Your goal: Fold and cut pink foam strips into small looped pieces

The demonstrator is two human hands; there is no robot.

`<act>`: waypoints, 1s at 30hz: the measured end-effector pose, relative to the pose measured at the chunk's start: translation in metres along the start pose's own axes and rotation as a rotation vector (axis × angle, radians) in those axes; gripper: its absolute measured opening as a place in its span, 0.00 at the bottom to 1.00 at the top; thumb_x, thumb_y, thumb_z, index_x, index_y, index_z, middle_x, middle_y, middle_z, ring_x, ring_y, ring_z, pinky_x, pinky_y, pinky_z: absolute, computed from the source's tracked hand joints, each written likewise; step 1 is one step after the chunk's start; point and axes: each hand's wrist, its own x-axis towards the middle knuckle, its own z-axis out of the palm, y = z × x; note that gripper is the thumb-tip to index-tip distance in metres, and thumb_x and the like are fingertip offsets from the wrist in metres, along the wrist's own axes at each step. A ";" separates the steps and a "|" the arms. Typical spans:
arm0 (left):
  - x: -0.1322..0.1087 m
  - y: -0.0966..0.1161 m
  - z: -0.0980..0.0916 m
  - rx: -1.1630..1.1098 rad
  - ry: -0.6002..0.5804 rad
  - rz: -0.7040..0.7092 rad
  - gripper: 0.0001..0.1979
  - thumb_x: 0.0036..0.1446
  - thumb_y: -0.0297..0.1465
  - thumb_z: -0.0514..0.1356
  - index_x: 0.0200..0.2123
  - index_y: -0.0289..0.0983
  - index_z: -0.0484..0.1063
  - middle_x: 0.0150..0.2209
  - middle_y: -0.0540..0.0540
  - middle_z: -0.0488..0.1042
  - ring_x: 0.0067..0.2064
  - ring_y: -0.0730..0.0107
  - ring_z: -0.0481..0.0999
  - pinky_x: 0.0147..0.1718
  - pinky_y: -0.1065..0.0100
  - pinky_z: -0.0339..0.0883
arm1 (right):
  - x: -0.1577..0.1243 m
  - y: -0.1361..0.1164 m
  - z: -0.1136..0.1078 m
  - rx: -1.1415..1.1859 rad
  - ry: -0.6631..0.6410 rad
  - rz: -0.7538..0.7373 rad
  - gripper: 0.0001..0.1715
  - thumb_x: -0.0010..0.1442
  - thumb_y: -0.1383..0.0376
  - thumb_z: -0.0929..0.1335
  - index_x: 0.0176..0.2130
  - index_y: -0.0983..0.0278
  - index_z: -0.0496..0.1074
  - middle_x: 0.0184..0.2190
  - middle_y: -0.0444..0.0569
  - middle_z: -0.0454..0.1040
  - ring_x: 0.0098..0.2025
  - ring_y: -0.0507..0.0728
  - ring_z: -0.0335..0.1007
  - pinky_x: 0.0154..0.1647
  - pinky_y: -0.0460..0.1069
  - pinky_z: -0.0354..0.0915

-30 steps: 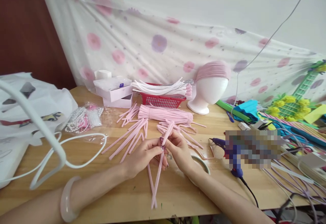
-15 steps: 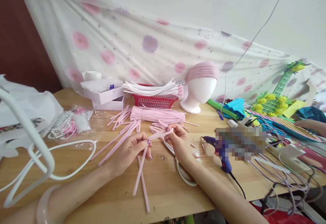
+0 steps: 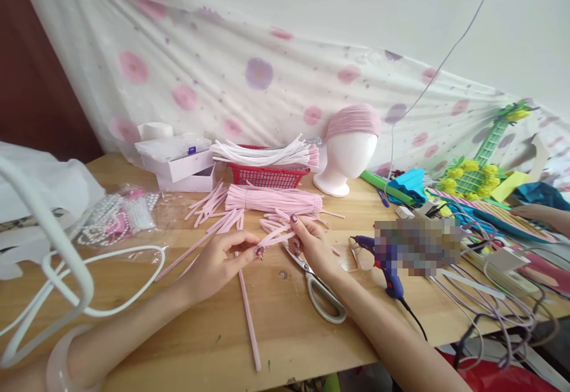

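- Bagged pearl strands (image 3: 116,217): 9 o'clock of the held pink strip (image 3: 276,239).
- Left hand (image 3: 227,255), 9 o'clock: thumb and finger pinch the strip.
- Pink length (image 3: 250,323), 7 o'clock, emerging beneath left hand; cannot tell if joined.
- Strip bent between both hands, tied bundle (image 3: 274,200) at its 12.
- Right hand (image 3: 312,243), 3 o'clock: pinching the other end.
- Scissors (image 3: 307,271): 5 o'clock, partly under right hand.
- Glue gun (image 3: 392,270): 4 o'clock.

Wooden worktop (image 3: 294,321): red basket (image 3: 269,177) near the back edge, bundled pink chenille stems (image 3: 274,199) before it, scissors (image 3: 306,268) nearer the front
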 end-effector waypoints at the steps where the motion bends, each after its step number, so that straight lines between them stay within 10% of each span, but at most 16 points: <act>1: 0.000 0.003 -0.001 -0.030 -0.021 -0.019 0.09 0.58 0.36 0.58 0.33 0.38 0.75 0.32 0.49 0.77 0.36 0.67 0.75 0.37 0.71 0.66 | 0.000 -0.002 0.000 -0.020 0.006 0.003 0.30 0.55 0.43 0.68 0.21 0.63 0.60 0.14 0.37 0.57 0.16 0.47 0.52 0.18 0.44 0.49; 15: -0.009 0.017 -0.001 -0.033 -0.203 0.145 0.08 0.60 0.31 0.57 0.30 0.39 0.73 0.35 0.48 0.70 0.37 0.68 0.70 0.38 0.68 0.60 | 0.002 0.003 0.001 0.317 -0.135 0.137 0.26 0.46 0.52 0.76 0.21 0.63 0.61 0.15 0.36 0.57 0.17 0.46 0.44 0.19 0.45 0.43; 30: -0.009 0.009 0.002 0.084 -0.078 0.171 0.08 0.59 0.33 0.59 0.32 0.41 0.78 0.33 0.48 0.68 0.36 0.68 0.69 0.39 0.68 0.62 | 0.009 0.002 -0.004 0.466 -0.192 0.207 0.28 0.50 0.43 0.71 0.21 0.63 0.64 0.14 0.38 0.57 0.19 0.49 0.51 0.24 0.45 0.52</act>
